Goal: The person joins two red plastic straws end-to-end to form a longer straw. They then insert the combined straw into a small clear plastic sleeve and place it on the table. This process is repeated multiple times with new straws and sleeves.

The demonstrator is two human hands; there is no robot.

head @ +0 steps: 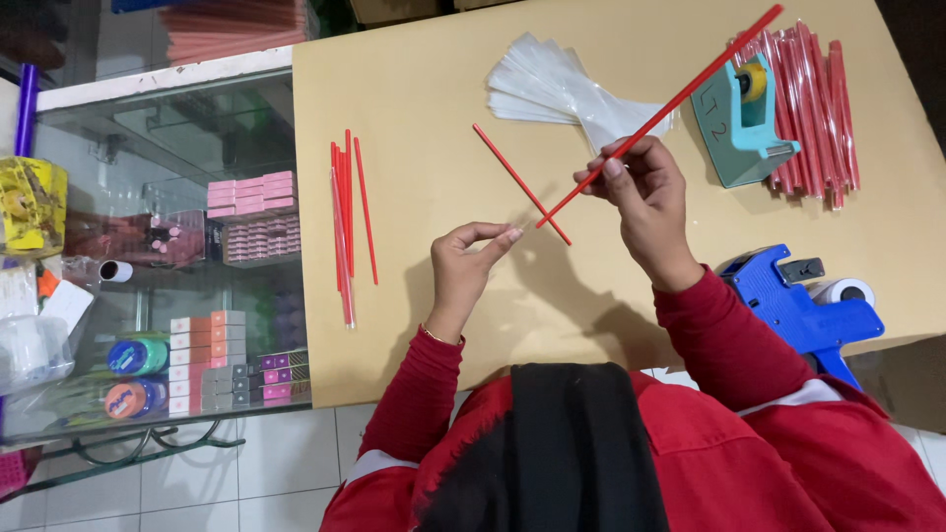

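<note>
Head view looked straight down on a tan tabletop (414,325). Glass display case (168,276) stood against its left edge, stocked with small pink and white boxes. Blue handheld label gun (803,310) lay at the right edge; teal tape dispenser (744,123) sat beyond it, resting on a bundle of wrapped red sticks (823,108). Fan of clear plastic sleeves (567,89) lay near the far middle. Loose red sticks (347,217) lay in a row left of centre, well apart from the hands. Right hand (645,197): fingers pinched shut on a long red stick (680,99), raised and slanting up to the right. Left hand (468,261): thumb and forefinger closed together, holding nothing visible. Shorter red stick (520,183) lay flat between the hands.
</note>
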